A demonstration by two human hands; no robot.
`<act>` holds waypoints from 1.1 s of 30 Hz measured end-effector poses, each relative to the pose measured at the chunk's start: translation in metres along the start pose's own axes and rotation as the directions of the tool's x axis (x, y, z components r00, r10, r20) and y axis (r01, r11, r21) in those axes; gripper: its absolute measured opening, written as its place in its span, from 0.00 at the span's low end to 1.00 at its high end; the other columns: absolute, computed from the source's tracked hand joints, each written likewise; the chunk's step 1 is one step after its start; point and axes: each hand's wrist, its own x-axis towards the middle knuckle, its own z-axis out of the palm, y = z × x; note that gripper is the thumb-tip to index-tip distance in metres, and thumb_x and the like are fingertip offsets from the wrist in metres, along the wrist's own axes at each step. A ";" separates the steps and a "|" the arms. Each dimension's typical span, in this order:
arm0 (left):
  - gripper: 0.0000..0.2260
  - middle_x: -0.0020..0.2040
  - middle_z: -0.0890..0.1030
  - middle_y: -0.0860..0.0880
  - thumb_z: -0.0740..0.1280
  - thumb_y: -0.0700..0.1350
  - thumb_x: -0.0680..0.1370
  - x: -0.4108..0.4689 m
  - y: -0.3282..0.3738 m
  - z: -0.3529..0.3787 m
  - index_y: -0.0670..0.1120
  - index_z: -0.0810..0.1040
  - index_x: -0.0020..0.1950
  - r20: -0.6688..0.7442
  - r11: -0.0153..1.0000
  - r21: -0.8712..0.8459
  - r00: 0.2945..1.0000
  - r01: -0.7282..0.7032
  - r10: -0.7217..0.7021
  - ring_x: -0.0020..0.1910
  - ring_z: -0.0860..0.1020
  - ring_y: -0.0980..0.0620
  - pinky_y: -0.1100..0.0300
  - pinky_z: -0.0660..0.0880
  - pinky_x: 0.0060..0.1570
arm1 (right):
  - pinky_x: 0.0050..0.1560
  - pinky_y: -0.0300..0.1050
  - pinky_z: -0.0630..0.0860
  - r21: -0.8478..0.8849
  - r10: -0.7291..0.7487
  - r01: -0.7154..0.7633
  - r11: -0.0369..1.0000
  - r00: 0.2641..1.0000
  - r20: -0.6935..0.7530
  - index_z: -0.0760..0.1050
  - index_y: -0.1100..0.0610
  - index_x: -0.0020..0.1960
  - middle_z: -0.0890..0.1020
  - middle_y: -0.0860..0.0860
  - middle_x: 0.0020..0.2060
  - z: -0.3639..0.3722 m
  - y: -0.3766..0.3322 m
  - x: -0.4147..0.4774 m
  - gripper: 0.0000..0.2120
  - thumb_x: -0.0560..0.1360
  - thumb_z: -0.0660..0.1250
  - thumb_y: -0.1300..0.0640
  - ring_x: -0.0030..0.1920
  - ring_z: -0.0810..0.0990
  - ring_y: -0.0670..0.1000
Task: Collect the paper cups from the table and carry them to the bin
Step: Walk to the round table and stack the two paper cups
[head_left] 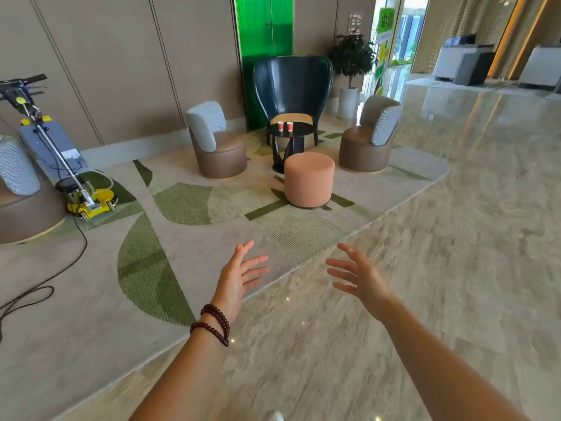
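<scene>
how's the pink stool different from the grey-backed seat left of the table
The pink stool is a plain backless drum; the grey-backed seat carries a curved, speckled grey backrest. The stool is salmon pink all over, while the seat has a brown base and cushion. The stool stands in front of the black table, nearer the camera; the seat stands to the table's left. Both have round bases and sit on the patterned rug.

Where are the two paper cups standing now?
In the head view, the paper cups stand side by side on the round black table, before the dark chair, behind the pink stool.
</scene>
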 end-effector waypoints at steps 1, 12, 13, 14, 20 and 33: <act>0.25 0.57 0.81 0.48 0.49 0.62 0.77 0.010 0.000 -0.003 0.53 0.66 0.70 0.006 1.000 -0.006 1.000 0.001 -0.001 0.56 0.79 0.49 0.51 0.72 0.61 | 0.56 0.52 0.78 0.003 0.005 -0.005 1.000 1.000 0.001 0.73 0.42 0.63 0.84 0.52 0.57 0.004 0.001 0.010 0.16 0.77 0.59 0.42 0.57 0.82 0.54; 0.25 0.58 0.80 0.46 0.49 0.62 0.77 0.184 0.009 -0.063 0.53 0.65 0.70 0.000 0.998 -0.014 0.998 0.064 -0.064 0.56 0.79 0.48 0.51 0.72 0.60 | 0.58 0.53 0.77 -0.027 0.063 -0.063 0.998 0.998 -0.002 0.75 0.43 0.59 0.83 0.53 0.57 0.062 -0.007 0.179 0.12 0.78 0.59 0.46 0.57 0.81 0.54; 0.25 0.58 0.80 0.46 0.49 0.62 0.77 0.201 0.012 -0.068 0.54 0.65 0.70 0.003 0.998 -0.008 0.998 0.068 -0.068 0.56 0.80 0.48 0.52 0.72 0.60 | 0.58 0.54 0.77 -0.028 0.064 -0.064 0.998 0.998 -0.004 0.75 0.43 0.59 0.83 0.53 0.57 0.067 -0.010 0.195 0.12 0.78 0.59 0.47 0.57 0.81 0.54; 0.25 0.58 0.80 0.46 0.49 0.62 0.77 0.219 0.015 -0.074 0.54 0.65 0.70 0.008 0.997 0.000 0.997 0.072 -0.072 0.56 0.80 0.48 0.52 0.72 0.60 | 0.58 0.53 0.77 -0.030 0.064 -0.064 0.998 0.998 -0.007 0.75 0.44 0.60 0.83 0.53 0.57 0.072 -0.013 0.212 0.12 0.78 0.59 0.47 0.57 0.81 0.55; 0.23 0.58 0.80 0.46 0.49 0.63 0.77 0.309 0.023 -0.091 0.55 0.66 0.68 0.021 0.994 0.029 0.994 0.110 -0.110 0.56 0.80 0.48 0.53 0.73 0.58 | 0.57 0.52 0.78 -0.010 0.089 -0.089 0.996 0.996 -0.021 0.75 0.44 0.60 0.83 0.53 0.57 0.088 -0.020 0.300 0.13 0.78 0.59 0.47 0.57 0.82 0.54; 0.19 0.57 0.81 0.46 0.50 0.62 0.77 0.551 0.019 -0.090 0.59 0.69 0.63 0.016 0.988 0.053 0.989 0.145 -0.146 0.56 0.79 0.47 0.51 0.71 0.61 | 0.56 0.51 0.78 0.017 0.168 -0.168 0.986 0.986 -0.018 0.75 0.45 0.59 0.83 0.53 0.56 0.072 -0.036 0.551 0.13 0.78 0.59 0.46 0.57 0.82 0.54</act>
